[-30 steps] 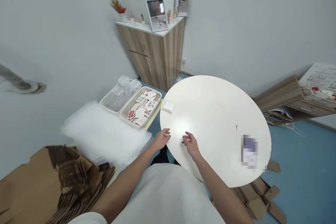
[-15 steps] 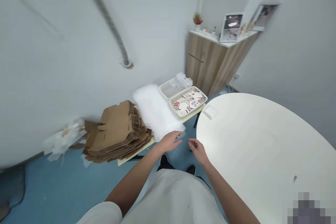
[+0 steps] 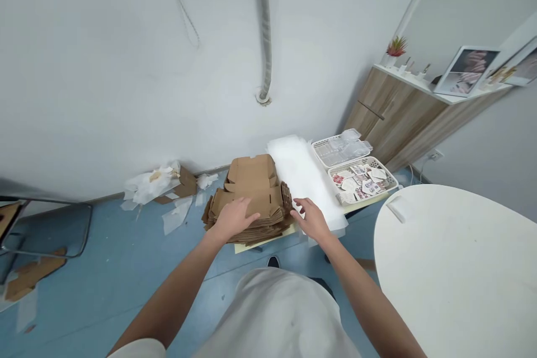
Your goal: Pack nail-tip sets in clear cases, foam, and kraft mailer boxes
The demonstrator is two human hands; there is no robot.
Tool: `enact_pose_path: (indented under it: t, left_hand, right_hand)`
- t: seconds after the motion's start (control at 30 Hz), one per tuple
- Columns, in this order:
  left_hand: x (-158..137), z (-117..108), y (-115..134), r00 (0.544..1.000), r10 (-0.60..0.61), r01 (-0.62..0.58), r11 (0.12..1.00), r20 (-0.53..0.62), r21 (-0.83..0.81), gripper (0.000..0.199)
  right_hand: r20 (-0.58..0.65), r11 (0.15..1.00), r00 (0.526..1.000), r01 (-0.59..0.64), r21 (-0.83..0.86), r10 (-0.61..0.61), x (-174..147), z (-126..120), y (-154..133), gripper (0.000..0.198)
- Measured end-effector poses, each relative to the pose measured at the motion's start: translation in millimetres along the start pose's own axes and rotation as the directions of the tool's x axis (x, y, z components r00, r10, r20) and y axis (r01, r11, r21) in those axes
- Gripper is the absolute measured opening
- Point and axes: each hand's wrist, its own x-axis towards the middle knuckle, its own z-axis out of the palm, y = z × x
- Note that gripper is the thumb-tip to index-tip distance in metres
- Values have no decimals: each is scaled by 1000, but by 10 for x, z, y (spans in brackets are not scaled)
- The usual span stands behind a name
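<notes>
A stack of flat brown cardboard boxes [image 3: 254, 176], unfolded, lies on a low pale table [image 3: 247, 246]. Over the stack's front left part is my left hand [image 3: 235, 218], fingers stretched and thumb apart; whether it touches the top box I cannot tell. My right hand [image 3: 312, 219] is at the stack's right edge with its fingers apart and slightly bent, holding nothing. Just beyond that hand, white foam sheets [image 3: 300, 173] lie beside the cardboard.
Two white baskets stand right of the sheets: one basket [image 3: 394, 183] holds printed cards, the other [image 3: 321, 151] clear plastic pieces. A round white table [image 3: 457, 268] curves in at right, with a small white pad [image 3: 400, 208] on it. Scraps and a cardboard box [image 3: 182, 183] lie on the floor.
My view has turned left, toward the cardboard stack. Both hands have moved from between the two tables to the stack, and they are farther apart.
</notes>
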Motion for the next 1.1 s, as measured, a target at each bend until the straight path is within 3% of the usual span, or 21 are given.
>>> enact_pose_path:
  t: [0.13,0.3,0.5,0.63,0.77,0.87,0.97,1.1]
  left_hand:
    - [-34,-10,-374,996,-22,19,999,85,35,66]
    - [-74,69,-601,995,-8,7,1000,99,3,68]
    - [-93,178,-760,997,7,2,993,73,-116,43]
    - [-67,240,-761,998,62,-61,998,28,-32,41]
    - [-53,283,-734,996,85,-86,993,9,79,33]
    - [-61,287,-729,996,89,-89,994,4,66,29]
    - [-70,280,-731,995,97,-96,994,-14,49,27]
    - [-84,265,-729,991,115,-109,990,-64,92,26]
  right_hand:
    - [-2,963,1000,-25,-267,26,236,189,-269,43]
    - [-23,844,993,-113,-524,119,420,360,-442,34]
    - [-5,825,976,-188,-533,220,553,427,-457,30]
    - [-14,835,983,-163,-525,183,571,399,-485,30]
    - [-69,826,998,-36,-562,-3,490,358,-665,30]
    - [46,836,988,151,-527,-150,345,418,-825,26]
    - [259,830,944,309,-465,-206,148,601,-865,25]
    - [251,829,947,301,-472,-201,-101,874,-725,43]
